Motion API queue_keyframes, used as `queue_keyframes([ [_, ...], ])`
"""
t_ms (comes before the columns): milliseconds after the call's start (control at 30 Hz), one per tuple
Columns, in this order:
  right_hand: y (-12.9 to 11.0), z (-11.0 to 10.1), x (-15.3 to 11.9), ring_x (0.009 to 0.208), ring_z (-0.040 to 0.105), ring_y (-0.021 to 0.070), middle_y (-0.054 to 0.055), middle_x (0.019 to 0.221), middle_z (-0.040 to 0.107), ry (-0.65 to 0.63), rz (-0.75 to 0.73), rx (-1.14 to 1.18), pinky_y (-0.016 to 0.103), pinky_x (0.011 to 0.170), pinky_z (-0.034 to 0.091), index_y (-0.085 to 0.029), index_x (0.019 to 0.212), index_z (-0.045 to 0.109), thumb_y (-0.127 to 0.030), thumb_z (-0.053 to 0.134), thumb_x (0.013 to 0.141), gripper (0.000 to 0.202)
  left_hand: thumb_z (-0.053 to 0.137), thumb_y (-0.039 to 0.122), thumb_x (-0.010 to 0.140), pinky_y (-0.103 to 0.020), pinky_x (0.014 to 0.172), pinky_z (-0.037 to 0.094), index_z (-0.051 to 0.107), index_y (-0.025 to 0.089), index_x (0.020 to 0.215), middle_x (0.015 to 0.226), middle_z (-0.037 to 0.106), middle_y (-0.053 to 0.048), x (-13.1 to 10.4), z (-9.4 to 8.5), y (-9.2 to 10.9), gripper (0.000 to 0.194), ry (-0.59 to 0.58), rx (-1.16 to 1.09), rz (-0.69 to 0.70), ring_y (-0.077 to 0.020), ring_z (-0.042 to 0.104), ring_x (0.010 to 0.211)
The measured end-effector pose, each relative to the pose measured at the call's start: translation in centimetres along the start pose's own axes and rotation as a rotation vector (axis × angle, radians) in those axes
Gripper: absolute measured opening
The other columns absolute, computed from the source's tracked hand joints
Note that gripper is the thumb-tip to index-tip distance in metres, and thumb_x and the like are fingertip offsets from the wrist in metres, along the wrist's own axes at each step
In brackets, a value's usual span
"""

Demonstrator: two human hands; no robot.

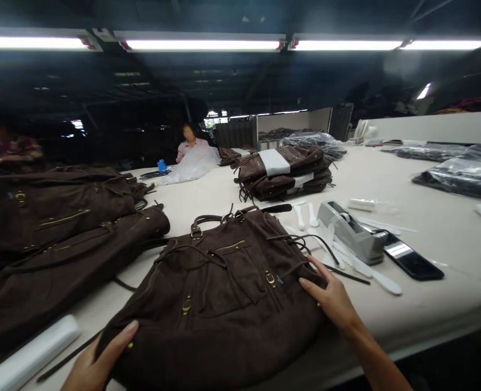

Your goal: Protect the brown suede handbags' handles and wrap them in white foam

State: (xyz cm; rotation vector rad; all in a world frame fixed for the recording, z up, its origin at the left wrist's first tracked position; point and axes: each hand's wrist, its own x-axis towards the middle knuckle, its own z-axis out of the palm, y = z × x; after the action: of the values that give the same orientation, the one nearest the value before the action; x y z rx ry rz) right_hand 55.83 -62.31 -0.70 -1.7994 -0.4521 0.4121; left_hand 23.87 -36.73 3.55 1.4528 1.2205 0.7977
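Note:
A dark brown bag (pixel 227 293) with brass buckles, a zip and thin straps lies on the pale table in front of me. My left hand (pixel 101 355) grips its lower left corner, thumb on top and the other fingers hidden beneath. At its right side my right hand (pixel 332 296) holds the edge, with thumb and forefinger on the brown material and the remaining fingers out of sight. The bag's handles (pixel 207 220) point away from me.
More brown bags (pixel 61 228) are piled at left, beside a white roll (pixel 32 353). Wrapped bags (pixel 281 171) are stacked behind. At right are a grey tape dispenser (pixel 352 233), white plastic tools (pixel 381 279), a phone (pixel 413 260) and plastic-covered items (pixel 468 171). Two people sit beyond.

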Motion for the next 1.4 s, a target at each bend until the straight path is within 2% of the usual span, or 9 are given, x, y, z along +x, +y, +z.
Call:
queue_keyframes([
  [200,0.0,0.0,-0.2,0.110,0.063,0.0308,0.014,0.122,0.065,0.034,0.013,0.028,0.036,0.088,0.055,-0.016,0.142,0.042,-0.052,0.068,0.072,0.083,0.063,0.065,0.071,-0.048,0.115,0.031,0.054,0.028,0.128,0.133,0.058,-0.005,-1.5,0.3,0.6,0.069,0.106,0.133,0.071,-0.0330,0.049,0.128],
  [333,0.3,0.0,-0.3,0.104,0.066,0.0320,0.015,0.123,0.064,0.080,0.078,0.021,0.035,0.074,0.058,-0.016,0.149,0.030,-0.051,0.070,0.070,0.095,0.060,0.068,0.073,-0.049,0.113,0.032,0.048,0.027,0.136,0.135,0.055,-0.008,-2.0,0.0,0.6,0.076,0.084,0.140,0.067,-0.0336,0.053,0.124],
  [533,-2.6,0.6,-0.6,0.096,0.069,0.0307,0.013,0.113,0.069,0.116,0.020,0.156,0.034,0.071,0.059,-0.016,0.145,0.043,-0.041,0.077,0.065,0.090,0.068,0.062,0.070,-0.042,0.106,0.041,0.054,0.023,0.132,0.126,0.062,-0.008,-0.7,0.7,1.1,0.075,0.066,0.103,0.183,-0.0294,0.054,0.121],
  [767,-8.0,0.9,1.6,0.104,0.066,0.0277,0.008,0.109,0.072,0.116,-0.233,0.284,0.040,0.091,0.054,-0.020,0.114,0.071,-0.037,0.080,0.065,0.053,0.068,0.059,0.073,-0.021,0.060,0.046,0.061,0.018,0.125,0.082,0.065,-0.001,0.9,1.1,1.4,0.066,0.107,0.080,0.331,-0.0150,0.060,0.070],
  [900,-9.3,0.5,2.4,0.098,0.068,0.0268,0.008,0.104,0.073,0.127,-0.225,0.354,0.039,0.087,0.056,-0.020,0.109,0.073,-0.036,0.083,0.062,0.051,0.062,0.060,0.077,-0.028,0.072,0.051,0.072,0.013,0.098,0.086,0.069,-0.007,0.5,0.2,1.0,0.052,0.104,0.109,0.340,-0.0234,0.064,0.086],
  [1000,-10.7,0.5,2.9,0.093,0.069,0.0255,0.008,0.100,0.074,0.183,-0.270,0.362,0.036,0.082,0.058,-0.019,0.107,0.074,-0.034,0.083,0.062,0.049,0.055,0.055,0.084,-0.035,0.094,0.047,0.072,0.018,0.096,0.099,0.068,-0.007,-0.3,-0.3,1.3,0.042,0.236,0.292,0.571,-0.0255,0.062,0.099],
  [1100,-14.9,1.2,4.0,0.088,0.070,0.0241,0.007,0.094,0.074,0.282,-0.464,0.308,0.037,0.081,0.058,-0.016,0.106,0.074,-0.034,0.078,0.068,0.043,0.054,0.052,0.086,-0.043,0.109,0.037,0.068,0.023,0.110,0.121,0.063,-0.007,-1.3,-0.1,1.9,0.040,0.097,0.367,0.722,-0.0275,0.055,0.118],
  [1267,-29.2,5.0,5.4,0.089,0.068,0.0217,0.004,0.090,0.073,0.293,-1.047,0.181,0.040,0.089,0.054,-0.013,0.095,0.075,-0.025,0.068,0.074,0.025,0.068,0.061,0.071,-0.043,0.105,0.045,0.058,0.023,0.129,0.130,0.061,-0.009,-4.2,3.5,1.4,0.070,-0.467,0.087,0.534,-0.0332,0.053,0.123],
  [1400,-39.3,10.0,3.1,0.094,0.065,0.0158,-0.001,0.094,0.071,0.101,-1.328,0.032,0.037,0.096,0.049,-0.014,0.096,0.071,-0.016,0.063,0.080,0.018,0.082,0.052,0.056,-0.039,0.093,0.053,0.065,0.018,0.114,0.115,0.068,-0.011,-6.7,9.7,-0.1,0.070,-0.341,-0.230,0.242,-0.0347,0.060,0.113],
])
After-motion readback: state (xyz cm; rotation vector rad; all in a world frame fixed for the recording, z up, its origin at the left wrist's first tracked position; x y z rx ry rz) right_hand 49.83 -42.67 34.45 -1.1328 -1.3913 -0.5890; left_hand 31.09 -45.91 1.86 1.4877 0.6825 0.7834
